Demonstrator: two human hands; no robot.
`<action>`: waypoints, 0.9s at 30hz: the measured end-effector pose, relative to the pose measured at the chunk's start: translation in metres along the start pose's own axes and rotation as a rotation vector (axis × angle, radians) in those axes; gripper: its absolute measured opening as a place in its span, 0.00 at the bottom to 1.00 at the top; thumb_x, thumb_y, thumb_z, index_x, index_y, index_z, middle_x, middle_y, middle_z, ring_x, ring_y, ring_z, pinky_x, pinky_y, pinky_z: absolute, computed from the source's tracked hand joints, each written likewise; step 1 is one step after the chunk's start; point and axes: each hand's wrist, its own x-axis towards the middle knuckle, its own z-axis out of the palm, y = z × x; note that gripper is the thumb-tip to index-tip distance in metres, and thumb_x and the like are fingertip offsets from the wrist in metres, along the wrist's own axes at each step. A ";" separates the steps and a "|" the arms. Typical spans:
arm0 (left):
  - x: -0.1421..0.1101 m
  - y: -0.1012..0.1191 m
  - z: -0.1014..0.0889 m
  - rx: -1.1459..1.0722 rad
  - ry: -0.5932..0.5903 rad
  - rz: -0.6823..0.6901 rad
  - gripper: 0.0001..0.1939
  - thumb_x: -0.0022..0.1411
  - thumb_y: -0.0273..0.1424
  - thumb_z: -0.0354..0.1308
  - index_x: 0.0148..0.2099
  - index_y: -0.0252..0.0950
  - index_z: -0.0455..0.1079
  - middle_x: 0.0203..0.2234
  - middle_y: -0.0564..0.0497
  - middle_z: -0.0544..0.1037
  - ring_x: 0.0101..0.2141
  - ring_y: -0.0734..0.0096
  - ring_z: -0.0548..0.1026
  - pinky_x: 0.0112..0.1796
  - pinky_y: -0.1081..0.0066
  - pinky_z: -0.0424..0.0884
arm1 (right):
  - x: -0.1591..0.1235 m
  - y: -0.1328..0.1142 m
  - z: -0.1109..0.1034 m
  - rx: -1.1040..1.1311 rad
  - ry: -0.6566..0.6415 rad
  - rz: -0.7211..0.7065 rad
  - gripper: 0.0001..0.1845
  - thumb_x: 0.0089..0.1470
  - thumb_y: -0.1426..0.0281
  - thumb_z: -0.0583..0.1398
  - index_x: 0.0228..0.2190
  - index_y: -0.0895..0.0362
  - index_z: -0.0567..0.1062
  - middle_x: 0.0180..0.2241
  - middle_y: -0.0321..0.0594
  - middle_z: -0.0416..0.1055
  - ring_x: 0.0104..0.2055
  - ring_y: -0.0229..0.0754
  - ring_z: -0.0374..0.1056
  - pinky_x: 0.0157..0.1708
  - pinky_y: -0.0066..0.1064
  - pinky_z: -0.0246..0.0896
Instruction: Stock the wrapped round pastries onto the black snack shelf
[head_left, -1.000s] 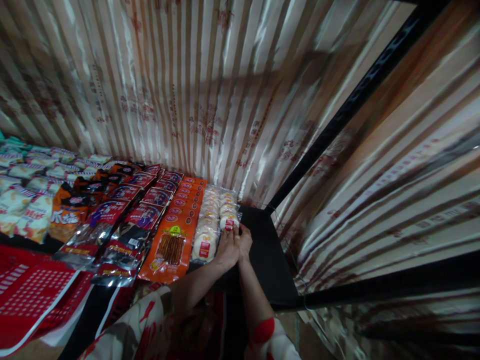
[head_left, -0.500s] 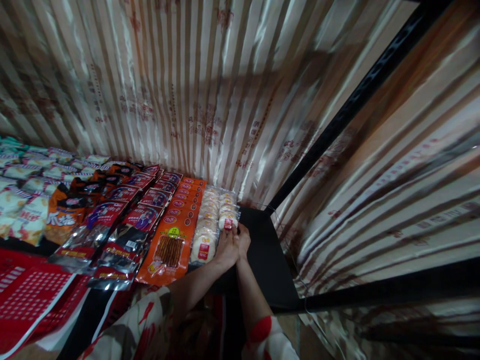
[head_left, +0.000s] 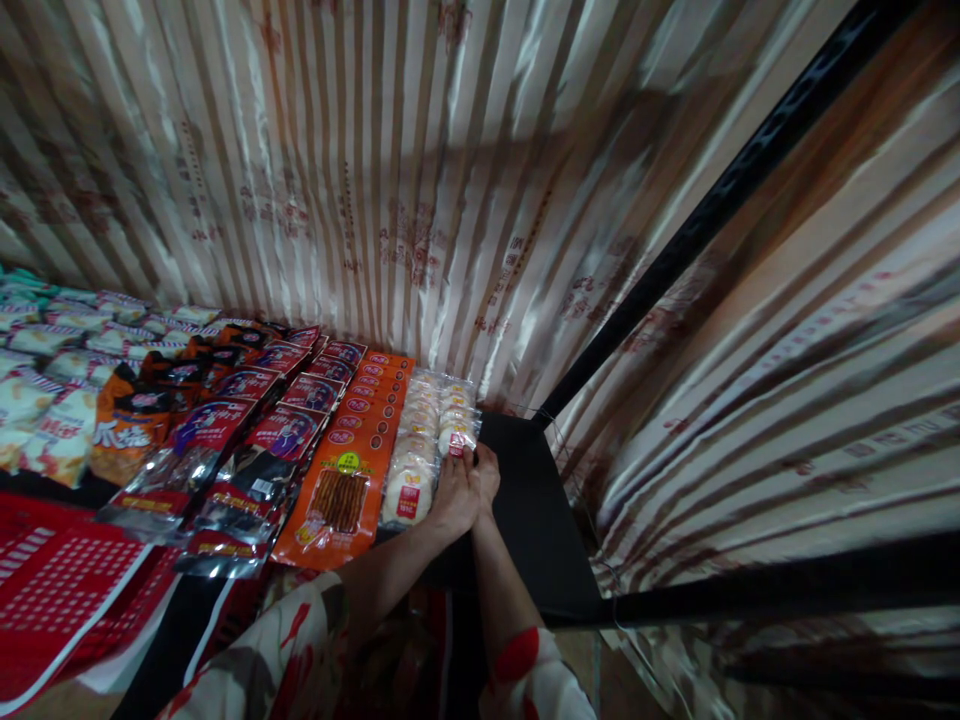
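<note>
My left hand [head_left: 454, 495] and my right hand [head_left: 488, 471] are pressed close together at the near end of a row of clear packets of pale round cakes [head_left: 456, 415] with small red labels. Both hands have curled fingers pinching the front packet of that row [head_left: 457, 440]. A second row of the same cake packets [head_left: 410, 470] lies just to the left, touching my left hand. The packets rest on a black shelf [head_left: 532, 520].
Left of the cakes lie rows of orange snack-stick packets [head_left: 349, 470], red and dark packets [head_left: 247, 440], orange bags [head_left: 124, 430] and pale bags [head_left: 45, 400]. Red printed sheets [head_left: 52, 590] lie at the near left. Striped shiny curtains [head_left: 375, 170] hang behind, with black frame bars [head_left: 712, 200] on the right.
Both hands stay on the front cake packet with hardly any movement. The view has shifted slightly.
</note>
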 end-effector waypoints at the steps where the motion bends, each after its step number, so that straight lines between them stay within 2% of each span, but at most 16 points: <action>1: 0.001 0.001 0.001 0.002 -0.002 -0.009 0.22 0.63 0.29 0.45 0.58 0.35 0.63 0.51 0.41 0.69 0.57 0.47 0.58 0.59 0.55 0.52 | 0.000 0.000 0.000 0.000 0.002 0.000 0.22 0.54 0.63 0.48 0.40 0.66 0.73 0.43 0.55 0.69 0.47 0.48 0.63 0.49 0.35 0.55; 5: 0.003 0.002 0.002 0.012 -0.002 -0.029 0.17 0.65 0.35 0.50 0.54 0.40 0.65 0.54 0.44 0.65 0.53 0.58 0.64 0.54 0.54 0.61 | 0.001 0.003 0.004 0.004 0.018 0.006 0.20 0.52 0.63 0.50 0.37 0.64 0.73 0.41 0.51 0.69 0.44 0.47 0.63 0.47 0.35 0.57; 8: 0.002 0.000 0.002 0.013 0.000 -0.034 0.17 0.64 0.37 0.52 0.54 0.38 0.64 0.54 0.45 0.65 0.50 0.61 0.67 0.50 0.55 0.65 | 0.002 0.004 0.007 0.011 0.035 0.015 0.19 0.51 0.63 0.51 0.36 0.62 0.73 0.41 0.49 0.70 0.45 0.47 0.63 0.47 0.36 0.57; 12: 0.000 -0.004 0.003 0.020 0.002 -0.058 0.19 0.64 0.36 0.51 0.56 0.39 0.62 0.56 0.44 0.62 0.54 0.58 0.63 0.54 0.52 0.60 | 0.002 0.003 0.007 0.006 0.039 0.021 0.19 0.51 0.62 0.50 0.36 0.62 0.73 0.42 0.51 0.69 0.45 0.48 0.62 0.47 0.38 0.57; 16: -0.002 -0.007 0.004 0.027 0.003 -0.086 0.23 0.63 0.29 0.47 0.60 0.33 0.61 0.59 0.41 0.61 0.60 0.53 0.54 0.60 0.62 0.50 | 0.000 0.000 0.004 -0.001 0.014 0.002 0.19 0.53 0.63 0.49 0.36 0.62 0.73 0.41 0.51 0.69 0.45 0.48 0.62 0.48 0.36 0.55; 21: -0.007 -0.007 -0.004 0.021 -0.024 -0.069 0.27 0.61 0.28 0.43 0.63 0.32 0.55 0.58 0.43 0.62 0.61 0.57 0.54 0.60 0.63 0.47 | -0.004 -0.002 0.003 -0.003 0.021 -0.005 0.18 0.53 0.64 0.48 0.37 0.63 0.71 0.43 0.52 0.67 0.47 0.50 0.62 0.47 0.36 0.55; 27: -0.014 -0.002 -0.012 -0.001 -0.051 0.002 0.27 0.62 0.29 0.41 0.62 0.31 0.56 0.59 0.43 0.62 0.61 0.61 0.54 0.60 0.64 0.47 | -0.004 0.000 0.003 0.017 0.042 -0.016 0.19 0.53 0.63 0.48 0.40 0.61 0.71 0.43 0.53 0.68 0.47 0.50 0.62 0.46 0.37 0.57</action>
